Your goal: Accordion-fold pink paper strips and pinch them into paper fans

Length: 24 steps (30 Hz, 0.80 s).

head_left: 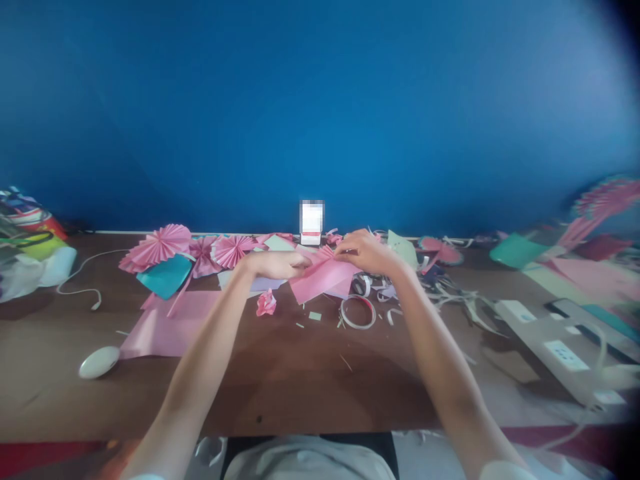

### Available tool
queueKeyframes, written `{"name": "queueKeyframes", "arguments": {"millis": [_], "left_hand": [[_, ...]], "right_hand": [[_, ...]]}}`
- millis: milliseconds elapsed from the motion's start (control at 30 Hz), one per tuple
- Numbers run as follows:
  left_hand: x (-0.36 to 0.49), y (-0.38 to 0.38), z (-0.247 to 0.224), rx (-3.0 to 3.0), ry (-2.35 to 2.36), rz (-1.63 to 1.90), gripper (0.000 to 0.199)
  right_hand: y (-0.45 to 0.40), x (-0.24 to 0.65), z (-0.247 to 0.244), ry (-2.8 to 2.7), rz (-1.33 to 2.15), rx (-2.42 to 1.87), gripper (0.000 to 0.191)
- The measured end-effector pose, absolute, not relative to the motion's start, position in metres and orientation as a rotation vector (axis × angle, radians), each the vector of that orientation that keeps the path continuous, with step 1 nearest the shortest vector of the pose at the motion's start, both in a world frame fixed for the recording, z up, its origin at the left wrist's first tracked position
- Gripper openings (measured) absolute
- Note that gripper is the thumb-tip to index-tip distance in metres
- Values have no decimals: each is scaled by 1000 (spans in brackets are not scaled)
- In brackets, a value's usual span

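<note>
A sheet of pink paper (320,279) lies between my two hands near the back of the table, with narrow pleats along its far part. My left hand (277,265) has its fingers curled closed at the sheet's left edge. On the other side, my right hand (367,251) is bent over the pleated part, its fingertips pinching the paper. A crumpled piece of pink paper (267,303) sits below my left hand. Rolls of tape, among them a white-rimmed tape roll (358,312), lie below my right hand.
A phone (312,223) with a lit screen stands against the blue wall. Pleated pink paper fans (163,247) and a pink sheet (167,327) lie left, beside a white mouse (99,363). Paper strips, a power strip (565,355) and coloured paper (520,249) are on the right.
</note>
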<state>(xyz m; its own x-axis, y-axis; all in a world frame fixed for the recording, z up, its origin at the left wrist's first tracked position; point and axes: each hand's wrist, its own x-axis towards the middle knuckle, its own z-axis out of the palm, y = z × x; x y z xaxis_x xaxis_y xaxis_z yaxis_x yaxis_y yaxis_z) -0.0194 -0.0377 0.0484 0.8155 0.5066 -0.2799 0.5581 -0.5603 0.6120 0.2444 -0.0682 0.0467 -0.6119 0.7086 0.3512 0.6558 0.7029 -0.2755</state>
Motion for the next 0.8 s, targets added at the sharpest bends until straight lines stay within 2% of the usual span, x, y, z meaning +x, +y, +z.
{"name": "queueKeyframes", "arguments": {"millis": [133, 333, 567, 800], "left_hand": [[-6, -43, 50, 2251, 761, 175, 47], [21, -60, 46, 2349, 852, 576, 23], [37, -66, 33, 2489, 1064, 753, 21], [32, -63, 36, 2513, 1007, 708, 24]], "right_hand": [[-66, 246, 46, -2464, 192, -1082, 21], [-69, 250, 51, -2415, 158, -1145, 22], [-71, 251, 53, -2410, 111, -1166, 26], [-73, 248, 53, -2401, 131, -1192, 26]]}}
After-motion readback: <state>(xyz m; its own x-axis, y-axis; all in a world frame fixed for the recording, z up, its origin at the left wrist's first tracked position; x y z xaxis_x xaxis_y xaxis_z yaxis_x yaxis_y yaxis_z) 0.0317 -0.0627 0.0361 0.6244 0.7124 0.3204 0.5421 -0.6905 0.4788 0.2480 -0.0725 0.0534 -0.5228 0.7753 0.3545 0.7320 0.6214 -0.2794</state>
